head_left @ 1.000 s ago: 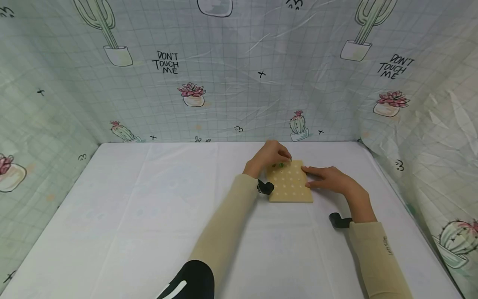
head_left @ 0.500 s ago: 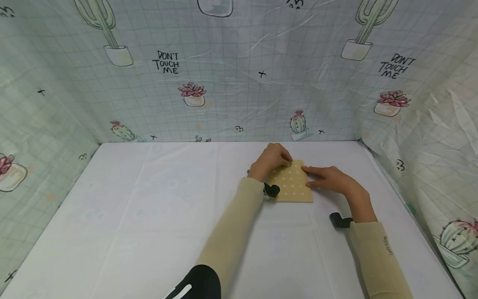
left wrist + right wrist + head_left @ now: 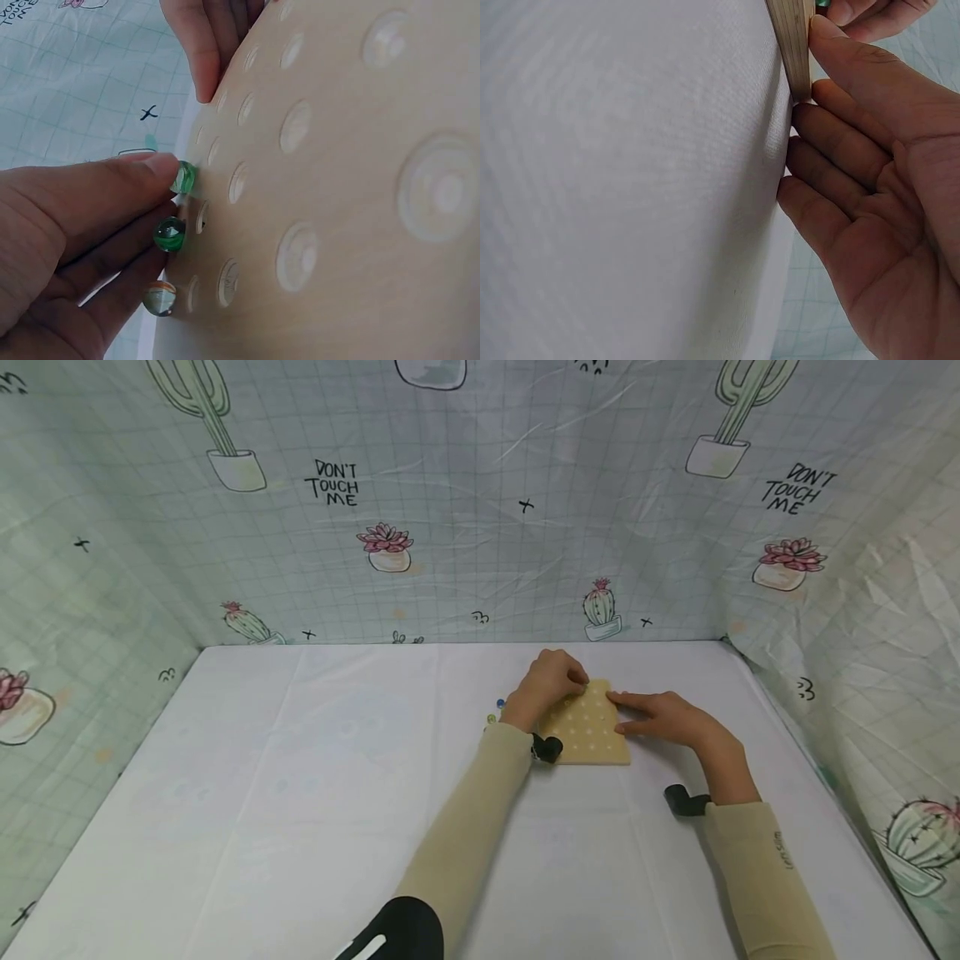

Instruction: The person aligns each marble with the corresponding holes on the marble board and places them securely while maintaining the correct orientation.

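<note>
Right of the head frame's centre, the left hand (image 3: 547, 683) pinches a green marble (image 3: 185, 178) at the dimpled board (image 3: 590, 727); the right hand (image 3: 667, 718), fingers extended, touches the board's edge, likely to steady it

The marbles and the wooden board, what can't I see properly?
- Head: the left hand hides the wooden board's far left corner.
- Head: the blue marble is too small to show any pattern.
- Left wrist: the left hand partly covers the green marble it pinches.
- Right wrist: the board's dimples are turned out of sight; the picture's upper edge crops it.
</note>
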The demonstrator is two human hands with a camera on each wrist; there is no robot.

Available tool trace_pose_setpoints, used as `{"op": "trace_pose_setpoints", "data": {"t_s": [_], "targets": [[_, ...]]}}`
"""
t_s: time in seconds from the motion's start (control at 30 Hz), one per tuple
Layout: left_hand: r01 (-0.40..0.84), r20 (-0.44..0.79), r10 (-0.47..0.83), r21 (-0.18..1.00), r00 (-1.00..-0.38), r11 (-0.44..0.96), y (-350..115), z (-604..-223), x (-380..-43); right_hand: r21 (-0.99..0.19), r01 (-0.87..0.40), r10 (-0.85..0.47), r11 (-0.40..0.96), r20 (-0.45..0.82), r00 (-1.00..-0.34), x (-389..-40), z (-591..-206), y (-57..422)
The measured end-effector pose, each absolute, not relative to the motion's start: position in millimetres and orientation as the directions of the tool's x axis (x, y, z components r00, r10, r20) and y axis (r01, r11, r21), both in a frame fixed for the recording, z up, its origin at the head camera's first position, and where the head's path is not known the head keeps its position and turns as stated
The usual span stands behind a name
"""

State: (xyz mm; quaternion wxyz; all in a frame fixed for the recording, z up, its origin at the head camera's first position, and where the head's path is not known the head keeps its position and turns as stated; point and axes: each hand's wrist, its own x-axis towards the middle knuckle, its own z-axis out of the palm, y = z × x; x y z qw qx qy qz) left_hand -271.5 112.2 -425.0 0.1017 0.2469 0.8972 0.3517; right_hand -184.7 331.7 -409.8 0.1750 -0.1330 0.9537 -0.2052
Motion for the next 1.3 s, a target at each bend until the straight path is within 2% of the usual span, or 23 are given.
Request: {"op": "trace_pose_setpoints", "data": {"t_s": [0.23,0.6,0.87,1.13,1.3], "targets": [[0.400,0.004,0.538,0.673,-0.843,0.622,110.9,-422.0,-270.3,-0.450,-0.173,-0.322,0.876,-0.278,-0.905,-185.8,-410.0,334.0],[0.367,0.035,0.467,0.671,-0.883,0.644,74.5,-398.0,-263.2,-0.437,-0.178,-0.320,0.882,-0.277,-0.906,-186.6,-415.1,331.2],[0.420,0.027,0.499,0.582,-0.866,0.696,31.5,-375.2,-265.3,-0.433,-0.160,-0.306,0.887,-0.291,-0.906,-186.9,-412.7,330.6],[0.482,0.063,0.532,0.522,-0.844,0.703,2.6,-370.9,-261.6,-0.430,-0.169,-0.309,0.887,-0.279,-0.909,-185.8,-408.7,330.7],[0.494,0.031,0.555,0.498,-0.831,0.713,-9.9,-372.2,-258.1,-0.439,-0.155,-0.305,0.885,-0.295,-0.906,-184.5,-410.6,330.6]]}}
